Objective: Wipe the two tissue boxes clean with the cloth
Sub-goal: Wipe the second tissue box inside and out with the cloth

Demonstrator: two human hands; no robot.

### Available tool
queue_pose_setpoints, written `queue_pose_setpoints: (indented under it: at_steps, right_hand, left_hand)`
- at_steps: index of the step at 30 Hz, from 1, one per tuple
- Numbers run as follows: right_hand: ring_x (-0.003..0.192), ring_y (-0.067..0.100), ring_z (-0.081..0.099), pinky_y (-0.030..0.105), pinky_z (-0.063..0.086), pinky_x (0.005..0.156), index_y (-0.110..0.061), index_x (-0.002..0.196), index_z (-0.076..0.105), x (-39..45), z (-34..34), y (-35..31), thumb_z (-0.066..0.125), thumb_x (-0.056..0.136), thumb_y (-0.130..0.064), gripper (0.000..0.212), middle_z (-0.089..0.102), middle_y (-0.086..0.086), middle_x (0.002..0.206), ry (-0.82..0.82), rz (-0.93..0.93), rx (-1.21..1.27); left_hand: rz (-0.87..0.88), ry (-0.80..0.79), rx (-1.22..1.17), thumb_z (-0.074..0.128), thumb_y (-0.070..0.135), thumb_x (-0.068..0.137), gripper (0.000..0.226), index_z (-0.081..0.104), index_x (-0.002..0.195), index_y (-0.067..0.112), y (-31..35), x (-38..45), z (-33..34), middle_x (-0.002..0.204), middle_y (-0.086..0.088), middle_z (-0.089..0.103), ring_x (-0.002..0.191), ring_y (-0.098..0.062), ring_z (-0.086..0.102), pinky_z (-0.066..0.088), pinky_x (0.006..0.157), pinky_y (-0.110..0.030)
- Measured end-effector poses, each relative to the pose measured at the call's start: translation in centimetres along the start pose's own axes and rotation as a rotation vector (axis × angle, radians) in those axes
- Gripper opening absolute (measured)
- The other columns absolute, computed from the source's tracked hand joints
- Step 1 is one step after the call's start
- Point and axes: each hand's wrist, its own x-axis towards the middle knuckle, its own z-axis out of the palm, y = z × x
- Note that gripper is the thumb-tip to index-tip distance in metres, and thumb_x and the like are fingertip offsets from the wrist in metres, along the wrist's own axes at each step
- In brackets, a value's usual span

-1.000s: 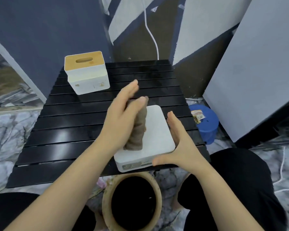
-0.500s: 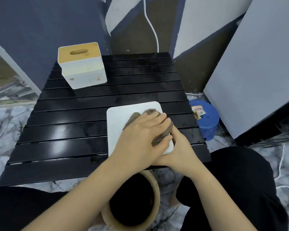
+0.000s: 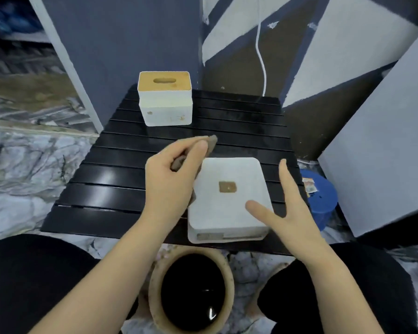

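Left hand (image 3: pixel 169 179) grips cloth (image 3: pixel 209 142) beside near tissue box (image 3: pixel 228 201), w/ right hand (image 3: pixel 279 213) relaxed against it; far box (image 3: pixel 165 100) beyond hands looks unwiped.

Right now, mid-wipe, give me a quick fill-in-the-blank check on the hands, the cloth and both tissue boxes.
1. The brown cloth is gripped by the ____ hand.
2. The right hand touches the near tissue box with ____ fingers.
3. The far tissue box stands upright with a ____ lid.
4. Both boxes rest on the black ____ table.

Missing words: left; straight; wooden; slatted
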Motion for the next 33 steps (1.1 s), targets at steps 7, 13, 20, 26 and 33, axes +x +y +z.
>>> queue_pose_setpoints:
  at_steps: [7, 13, 20, 26, 33]
  right_hand:
    - [0.161, 0.024, -0.010, 0.052, -0.009, 0.128, -0.009, 0.164, -0.003, 4.2, 7.1, -3.6, 0.006, 0.103, -0.060, 0.080, -0.007, 0.010, 0.174, 0.058, -0.183, -0.851]
    - [0.160, 0.030, -0.013, 0.058, -0.005, 0.127, -0.009, 0.164, -0.005, 5.0, 8.2, -2.8, -0.020, 0.081, -0.060, 0.099, -0.011, 0.014, 0.173, 0.063, -0.164, -1.032]
    - [0.160, 0.027, -0.011, 0.054, -0.006, 0.126, -0.011, 0.165, -0.003, 4.8, 8.4, -3.4, -0.003, 0.099, -0.058, 0.081, -0.008, 0.011, 0.173, 0.070, -0.117, -1.008]
    - [0.160, 0.023, -0.014, 0.051, -0.009, 0.126, -0.012, 0.165, -0.005, 4.9, 8.5, -3.6, 0.014, 0.107, -0.049, 0.071, -0.010, 0.009, 0.173, 0.067, -0.094, -0.978]
    - [0.159, 0.013, -0.015, 0.040, -0.016, 0.124, -0.026, 0.166, 0.006, 6.3, 6.5, -4.1, 0.028, 0.107, -0.050, 0.067, -0.008, -0.002, 0.174, -0.155, -0.240, -0.856]
  left_hand:
    - [-0.088, -0.054, 0.063, 0.060, 0.018, 0.101, 0.031, 0.069, 0.131, 0.018, -6.4, -0.3, 0.5, 0.140, 0.005, 0.063, 0.132, -0.004, 0.054, 0.044, 0.113, -0.034]
    - [-0.451, 0.000, -0.254, 0.050, 0.018, 0.103, 0.029, 0.078, 0.106, 0.025, -6.7, 2.1, 1.3, 0.109, 0.009, 0.077, 0.103, -0.006, 0.067, 0.051, 0.094, -0.025]
    - [-0.502, 0.015, -0.190, 0.039, 0.037, 0.105, 0.038, 0.076, 0.112, 0.038, -7.9, 1.2, 1.0, 0.120, 0.022, 0.070, 0.113, 0.001, 0.063, 0.049, 0.102, -0.030]
    - [-0.459, 0.118, -0.217, 0.040, 0.034, 0.109, 0.037, 0.061, 0.140, 0.027, -9.0, -5.0, 0.4, 0.135, 0.015, 0.066, 0.129, -0.004, 0.058, 0.043, 0.114, -0.040]
    - [-0.523, 0.340, -0.259, 0.039, 0.027, 0.110, 0.035, 0.069, 0.093, 0.020, -5.2, -9.8, 0.7, 0.071, 0.016, 0.066, 0.069, -0.003, 0.060, 0.049, 0.065, -0.019]
